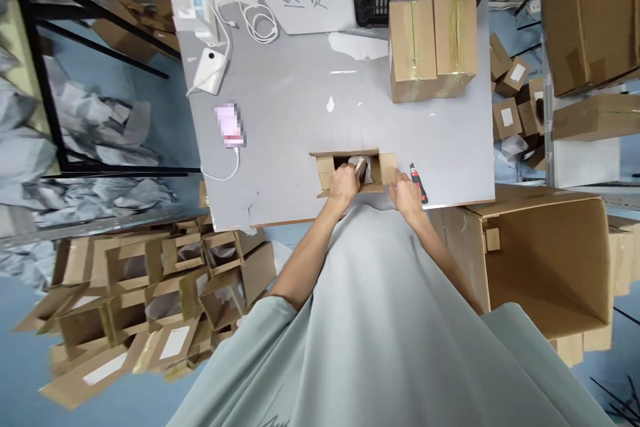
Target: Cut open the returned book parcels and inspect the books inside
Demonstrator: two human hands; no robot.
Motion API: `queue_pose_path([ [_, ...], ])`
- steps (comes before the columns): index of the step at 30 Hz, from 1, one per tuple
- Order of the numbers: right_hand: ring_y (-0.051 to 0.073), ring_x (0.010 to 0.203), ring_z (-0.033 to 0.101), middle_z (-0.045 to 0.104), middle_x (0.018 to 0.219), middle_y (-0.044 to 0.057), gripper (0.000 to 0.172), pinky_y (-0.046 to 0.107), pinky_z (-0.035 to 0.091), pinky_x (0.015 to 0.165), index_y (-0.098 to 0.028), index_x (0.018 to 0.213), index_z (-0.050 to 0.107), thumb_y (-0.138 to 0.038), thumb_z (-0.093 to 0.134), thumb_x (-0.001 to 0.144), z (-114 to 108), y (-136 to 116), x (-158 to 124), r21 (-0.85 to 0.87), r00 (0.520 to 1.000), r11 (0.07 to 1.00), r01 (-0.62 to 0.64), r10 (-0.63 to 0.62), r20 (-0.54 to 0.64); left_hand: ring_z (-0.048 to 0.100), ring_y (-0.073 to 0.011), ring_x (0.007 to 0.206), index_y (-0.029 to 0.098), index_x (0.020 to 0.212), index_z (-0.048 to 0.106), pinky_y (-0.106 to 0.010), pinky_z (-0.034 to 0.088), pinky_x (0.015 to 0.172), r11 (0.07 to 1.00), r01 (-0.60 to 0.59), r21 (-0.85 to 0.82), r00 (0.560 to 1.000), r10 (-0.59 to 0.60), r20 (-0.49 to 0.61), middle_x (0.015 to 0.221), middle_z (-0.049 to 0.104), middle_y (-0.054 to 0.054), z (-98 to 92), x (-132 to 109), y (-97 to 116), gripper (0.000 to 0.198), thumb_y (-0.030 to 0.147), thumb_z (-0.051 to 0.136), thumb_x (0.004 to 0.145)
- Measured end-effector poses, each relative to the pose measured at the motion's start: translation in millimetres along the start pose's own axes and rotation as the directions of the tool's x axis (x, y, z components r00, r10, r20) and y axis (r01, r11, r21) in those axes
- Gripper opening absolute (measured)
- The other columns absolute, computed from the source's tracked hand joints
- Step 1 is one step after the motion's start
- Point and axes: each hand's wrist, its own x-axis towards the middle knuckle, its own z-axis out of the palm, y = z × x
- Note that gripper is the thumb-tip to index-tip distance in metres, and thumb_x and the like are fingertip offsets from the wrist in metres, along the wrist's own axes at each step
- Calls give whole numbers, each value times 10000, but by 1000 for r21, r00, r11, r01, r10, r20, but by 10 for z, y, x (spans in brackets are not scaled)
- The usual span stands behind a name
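Left hand (344, 183) reaches into the small carton (325, 164) at the table's (300, 113) near edge, fingers closed on a dark item (361, 172). Right hand (406, 195) rests loosely spread on the right flap, with a utility knife (419, 183) just to its right. The flaps are open, and the contents seem not yet out.

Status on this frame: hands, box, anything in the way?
Left hand inside small open brown cardboard box, grip unclear. Right hand flat on its right flap. Red-and-black utility knife beside right hand on grey table.
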Motion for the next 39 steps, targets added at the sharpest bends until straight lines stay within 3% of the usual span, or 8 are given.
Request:
queue_pose_path([
  [5, 362, 1267, 781, 736, 1499, 216, 544, 431, 609, 1036, -113, 1694, 517, -317, 494, 1191, -9, 29, 38, -20, 1000, 1000, 1, -1, -2, 769, -349, 1138, 196, 1200, 817, -397, 563, 871, 999, -34, -24, 986, 30, -163, 1258, 782, -170, -388, -405, -220, 288, 246, 557, 1087],
  [10, 334, 1284, 770, 765, 1442, 203, 523, 398, 589, 1048, -126, 1686, 526, -307, 494, 1197, -108, -40, 15, -21, 1000, 1000, 7, -7, -16, 752, -263, 914, 245, 1049, 826, -359, 528, 813, 976, -88, -199, 942, 16, -334, 1066, 795, -76, -773, -814, -688, 166, 317, 677, 1038],
  [16, 299, 1263, 762, 768, 1428, 179, 432, 361, 557, 1074, -142, 1563, 664, -264, 460, 1202, -306, -329, 6, 4, 994, 998, 61, -61, -95, 710, -218, 810, 240, 1028, 832, -338, 520, 802, 923, -132, -362, 895, -47, -445, 996, 775, -46, -793, -909, -1034, 149, 338, 720, 1018],
  [21, 291, 1240, 764, 774, 1434, 165, 462, 373, 559, 1077, -152, 1603, 650, -268, 468, 1194, -390, -494, -2, 56, 986, 992, 109, -100, -136, 718, -279, 1039, 244, 1155, 850, -375, 543, 938, 933, -225, -280, 924, 113, -366, 1133, 773, -94, -677, -733, -815, 261, 318, 610, 1084],
  [24, 296, 1229, 766, 780, 1414, 155, 441, 387, 561, 1072, -174, 1563, 692, -286, 480, 1192, -358, -483, -32, 45, 989, 998, 54, -47, -137, 667, -325, 1243, 251, 1196, 851, -399, 541, 1001, 942, -293, -167, 934, 244, -261, 1239, 765, -119, -619, -555, -572, 315, 282, 550, 1108],
  [28, 291, 1235, 764, 770, 1415, 143, 402, 370, 566, 1030, -208, 1523, 721, -277, 520, 1182, -233, -382, -43, 5, 994, 999, -42, 42, -104, 633, -346, 1322, 216, 1218, 854, -417, 549, 1009, 932, -362, -37, 929, 357, -95, 1343, 742, -165, -492, -258, -249, 387, 178, 484, 1110],
  [33, 277, 1235, 761, 777, 1399, 139, 380, 346, 568, 981, -199, 1499, 717, -336, 519, 1206, -81, -263, -52, 29, 988, 994, -104, 106, -114, 636, -345, 1393, 102, 1284, 833, -419, 554, 1078, 920, -385, 73, 921, 379, 86, 1461, 710, -245, -284, 60, 5, 510, -17, 413, 1020],
  [39, 267, 1216, 775, 796, 1372, 129, 367, 330, 566, 967, -203, 1473, 732, -378, 571, 1193, -14, -273, -104, 102, 985, 992, -71, 86, -147, 684, -358, 1338, 88, 1256, 834, -423, 565, 1042, 921, -377, 103, 924, 365, 119, 1436, 724, -249, -202, 123, -23, 454, -7, 469, 1004],
])
